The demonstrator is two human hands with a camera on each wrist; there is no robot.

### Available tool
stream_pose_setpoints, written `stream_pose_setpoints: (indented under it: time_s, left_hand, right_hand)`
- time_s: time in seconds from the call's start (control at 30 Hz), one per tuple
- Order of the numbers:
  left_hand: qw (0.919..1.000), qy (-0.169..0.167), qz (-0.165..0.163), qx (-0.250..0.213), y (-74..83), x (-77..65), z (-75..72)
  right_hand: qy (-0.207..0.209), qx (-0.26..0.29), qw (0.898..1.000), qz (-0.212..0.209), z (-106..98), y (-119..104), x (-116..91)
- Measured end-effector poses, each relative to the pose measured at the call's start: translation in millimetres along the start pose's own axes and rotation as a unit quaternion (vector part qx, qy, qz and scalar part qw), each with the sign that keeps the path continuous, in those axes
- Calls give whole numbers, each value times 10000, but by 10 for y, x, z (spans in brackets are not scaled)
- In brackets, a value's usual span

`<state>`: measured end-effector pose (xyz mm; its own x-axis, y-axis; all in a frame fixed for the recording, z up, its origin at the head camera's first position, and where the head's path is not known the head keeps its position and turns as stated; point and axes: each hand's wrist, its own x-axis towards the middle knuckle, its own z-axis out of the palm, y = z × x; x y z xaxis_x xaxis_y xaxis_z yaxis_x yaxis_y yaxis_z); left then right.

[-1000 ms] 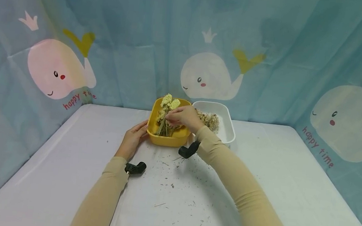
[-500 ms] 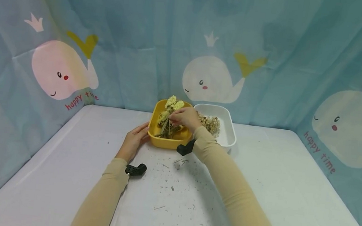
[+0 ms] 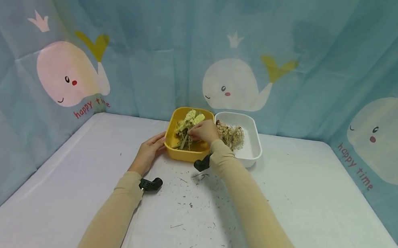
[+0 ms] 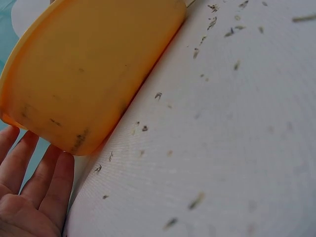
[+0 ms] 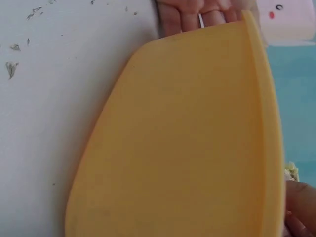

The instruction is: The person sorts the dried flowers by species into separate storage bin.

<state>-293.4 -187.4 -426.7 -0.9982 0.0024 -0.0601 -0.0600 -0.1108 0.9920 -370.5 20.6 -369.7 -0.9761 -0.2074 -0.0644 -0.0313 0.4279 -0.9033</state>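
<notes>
In the head view a yellow plastic basin [image 3: 188, 156] stands on the table, holding dried yellow flowers [image 3: 189, 119] with thin stems. My right hand [image 3: 205, 132] reaches over the basin and pinches the flower stems between thumb and fingers. In the right wrist view the basin wall [image 5: 173, 133] hides most of that hand [image 5: 301, 202] and nearly all of the flowers. With straight fingers, my left hand [image 4: 34, 192] touches the basin's left side; its thumb cannot be made out in the left wrist view.
A white basin [image 3: 254, 144] stands against the yellow one on the right, with a bunch of dried pale-brown flowers [image 3: 232, 136] inside. Bits of stem and leaf [image 3: 190, 204] lie scattered over the white tabletop [image 3: 286, 190]. A blue whale-print curtain [image 3: 155, 54] rises behind.
The yellow flowers have sunk lower into the yellow basin, and my right hand has shifted slightly right with them. My left hand keeps its place on the basin's side. The head view has shifted slightly.
</notes>
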Motion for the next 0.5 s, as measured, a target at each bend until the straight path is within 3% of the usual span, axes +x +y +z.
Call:
stream_pose_setpoints:
  time_s: [0.17,0.3,0.43,0.5]
  left_hand:
    - [9999,90,18,97,-139,93,-15]
    - [9995,141,145,235,-156,117,-17]
    - [9993,228,243,168,-129,129,-6]
    - [9994,249,228,102,-110,132,-2]
  right_hand:
    - [14,16,10000,73,0,32,-25]
    - [38,75,9999,-63,-65,12,-47]
    - [210,853,9961,-101,-233,-9,-91]
    - [380,1430,9888,-201,-372,112,-11]
